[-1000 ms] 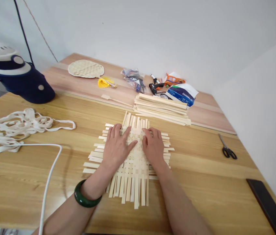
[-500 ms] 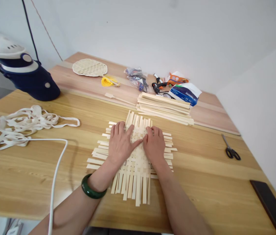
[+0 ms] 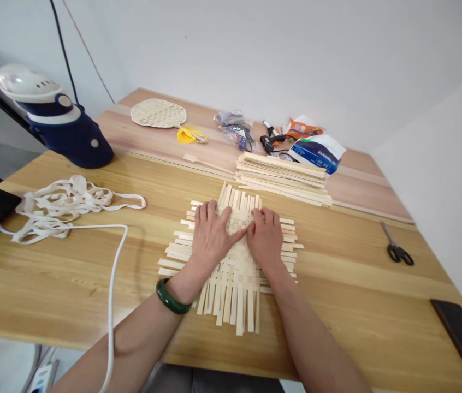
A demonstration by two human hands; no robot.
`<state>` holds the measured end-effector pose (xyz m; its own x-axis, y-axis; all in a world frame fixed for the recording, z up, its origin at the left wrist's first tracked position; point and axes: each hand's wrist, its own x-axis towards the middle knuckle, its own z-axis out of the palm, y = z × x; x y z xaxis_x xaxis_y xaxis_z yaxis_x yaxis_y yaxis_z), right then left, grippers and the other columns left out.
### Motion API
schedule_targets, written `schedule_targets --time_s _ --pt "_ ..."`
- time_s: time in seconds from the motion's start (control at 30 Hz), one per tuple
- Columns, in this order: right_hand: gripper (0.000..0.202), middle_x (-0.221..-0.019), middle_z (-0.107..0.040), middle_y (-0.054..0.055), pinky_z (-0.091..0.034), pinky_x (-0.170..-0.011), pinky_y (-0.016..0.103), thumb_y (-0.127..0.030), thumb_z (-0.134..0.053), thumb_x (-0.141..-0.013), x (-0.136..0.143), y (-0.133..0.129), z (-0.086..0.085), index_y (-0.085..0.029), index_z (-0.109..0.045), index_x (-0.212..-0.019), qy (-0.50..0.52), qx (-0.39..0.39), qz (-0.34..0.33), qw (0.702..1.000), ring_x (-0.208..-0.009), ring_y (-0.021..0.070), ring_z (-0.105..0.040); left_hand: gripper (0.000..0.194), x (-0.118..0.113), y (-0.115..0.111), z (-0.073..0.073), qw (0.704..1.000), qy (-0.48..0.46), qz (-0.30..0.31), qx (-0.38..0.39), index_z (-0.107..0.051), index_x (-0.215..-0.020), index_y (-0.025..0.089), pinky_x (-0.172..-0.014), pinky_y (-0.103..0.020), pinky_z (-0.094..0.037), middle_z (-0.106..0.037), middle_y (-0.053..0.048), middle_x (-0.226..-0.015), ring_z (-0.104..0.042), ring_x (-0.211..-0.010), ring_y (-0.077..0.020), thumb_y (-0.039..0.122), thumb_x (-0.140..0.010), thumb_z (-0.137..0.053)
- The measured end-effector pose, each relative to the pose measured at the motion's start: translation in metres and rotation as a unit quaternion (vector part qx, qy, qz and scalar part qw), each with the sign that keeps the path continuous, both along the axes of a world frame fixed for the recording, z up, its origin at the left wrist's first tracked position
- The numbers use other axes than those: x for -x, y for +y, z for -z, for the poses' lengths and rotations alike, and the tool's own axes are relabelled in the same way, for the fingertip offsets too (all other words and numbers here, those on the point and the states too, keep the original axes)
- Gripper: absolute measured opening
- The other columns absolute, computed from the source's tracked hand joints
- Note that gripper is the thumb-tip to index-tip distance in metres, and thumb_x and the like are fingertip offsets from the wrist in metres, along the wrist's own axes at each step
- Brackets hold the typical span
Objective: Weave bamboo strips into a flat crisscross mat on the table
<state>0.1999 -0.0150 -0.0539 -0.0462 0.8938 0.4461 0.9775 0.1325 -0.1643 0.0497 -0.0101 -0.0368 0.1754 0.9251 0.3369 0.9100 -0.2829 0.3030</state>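
A half-woven mat of pale flat strips [image 3: 237, 267] lies on the wooden table, its loose strip ends sticking out on every side. On its upper left part my left hand [image 3: 212, 232] rests flat, fingers apart and thumb stretched to the right. My right hand [image 3: 266, 237] is on the upper right part, its fingers curled down onto the weave and the thumb close to the index finger. Whatever lies beneath its fingertips is hidden. Both thumbs nearly meet over the mat's middle. A dark green bangle [image 3: 172, 297] circles my left wrist.
Behind the mat lies a stack of loose strips [image 3: 282, 177]. A finished woven fan [image 3: 159, 113], yellow cord [image 3: 188, 135], bagged items [image 3: 235, 130], a glue gun [image 3: 274, 141] and a blue packet [image 3: 317, 154] are farther back. Scissors [image 3: 397, 248] lie right; white tape [image 3: 71, 199] and a cable [image 3: 114, 267] lie left.
The whole view has shifted, so the table and everything on it appear slightly farther right. Both hands keep almost the same place and pose on the mat.
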Motion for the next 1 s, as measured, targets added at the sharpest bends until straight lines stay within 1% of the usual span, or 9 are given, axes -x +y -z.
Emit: schedule_targets --time_s 0.1,0.23,0.37,0.5,0.63,0.77,1.0 --pt "0.030 -0.111 -0.058 0.015 -0.043 -0.095 0.043 -0.013 -0.044 -0.089 -0.0003 -0.0004 0.0000 -0.012 -0.062 -0.112 -0.002 -0.001 -0.001 1.000 -0.108 0.0288 -0.045 0.051 -0.0001 -0.0008 0.0000 1.000 0.004 -0.001 0.002 -0.063 -0.114 0.019 -0.106 -0.051 -0.036 -0.051 -0.015 -0.115 -0.046 -0.115 -0.0346 0.056 -0.079 -0.068" --pt "0.030 -0.113 -0.058 0.015 -0.044 -0.096 0.042 -0.013 -0.045 -0.089 -0.0005 -0.0022 0.0010 -0.012 -0.062 -0.113 0.008 -0.006 -0.004 1.000 -0.109 0.0285 -0.046 0.061 0.0000 -0.0009 0.0012 1.000 0.005 -0.002 0.000 -0.058 -0.127 0.018 -0.108 -0.050 -0.035 -0.051 -0.017 -0.119 -0.046 -0.117 -0.0352 0.058 -0.081 -0.065" --pt "0.032 -0.117 -0.058 0.016 -0.044 -0.098 0.044 -0.013 -0.044 -0.089 -0.0003 -0.0031 0.0025 -0.012 -0.061 -0.116 0.030 -0.016 -0.006 0.999 -0.112 0.0283 -0.047 0.065 -0.0001 -0.0001 0.0039 1.000 0.009 -0.003 -0.006 -0.055 -0.133 0.020 -0.111 -0.052 -0.031 -0.050 -0.018 -0.128 -0.044 -0.123 -0.0364 0.058 -0.082 -0.064" --pt "0.033 -0.117 -0.058 0.016 -0.044 -0.098 0.043 -0.013 -0.044 -0.090 -0.0002 -0.0030 0.0021 -0.011 -0.061 -0.117 0.030 -0.008 -0.007 1.000 -0.112 0.0284 -0.047 0.063 -0.0005 0.0006 0.0034 1.000 0.014 -0.004 -0.002 -0.058 -0.130 0.020 -0.111 -0.052 -0.030 -0.050 -0.018 -0.129 -0.044 -0.124 -0.0364 0.061 -0.082 -0.062" --pt "0.032 -0.115 -0.059 0.016 -0.044 -0.098 0.042 -0.012 -0.043 -0.090 -0.0003 -0.0029 0.0005 -0.011 -0.063 -0.116 0.021 0.001 -0.006 1.000 -0.110 0.0283 -0.047 0.061 -0.0034 0.0030 -0.0004 1.000 0.021 -0.015 0.003 -0.061 -0.123 0.021 -0.108 -0.052 -0.032 -0.052 -0.017 -0.123 -0.046 -0.118 -0.0362 0.063 -0.080 -0.063" --pt "0.031 -0.114 -0.058 0.016 -0.043 -0.097 0.042 -0.012 -0.042 -0.091 -0.0001 -0.0027 -0.0010 -0.011 -0.062 -0.115 0.017 0.007 -0.008 1.000 -0.108 0.0284 -0.046 0.057 -0.0076 0.0060 -0.0021 0.999 0.021 -0.037 0.007 -0.063 -0.117 0.022 -0.106 -0.052 -0.033 -0.053 -0.016 -0.117 -0.047 -0.115 -0.0363 0.062 -0.077 -0.067" --pt "0.030 -0.114 -0.058 0.016 -0.041 -0.097 0.042 -0.011 -0.044 -0.090 0.0004 -0.0008 -0.0025 -0.012 -0.060 -0.115 0.006 0.016 -0.008 1.000 -0.110 0.0291 -0.043 0.055 -0.0095 0.0069 -0.0011 0.999 0.019 -0.034 0.007 -0.064 -0.117 0.021 -0.105 -0.052 -0.033 -0.051 -0.016 -0.115 -0.045 -0.113 -0.0365 0.060 -0.079 -0.066"
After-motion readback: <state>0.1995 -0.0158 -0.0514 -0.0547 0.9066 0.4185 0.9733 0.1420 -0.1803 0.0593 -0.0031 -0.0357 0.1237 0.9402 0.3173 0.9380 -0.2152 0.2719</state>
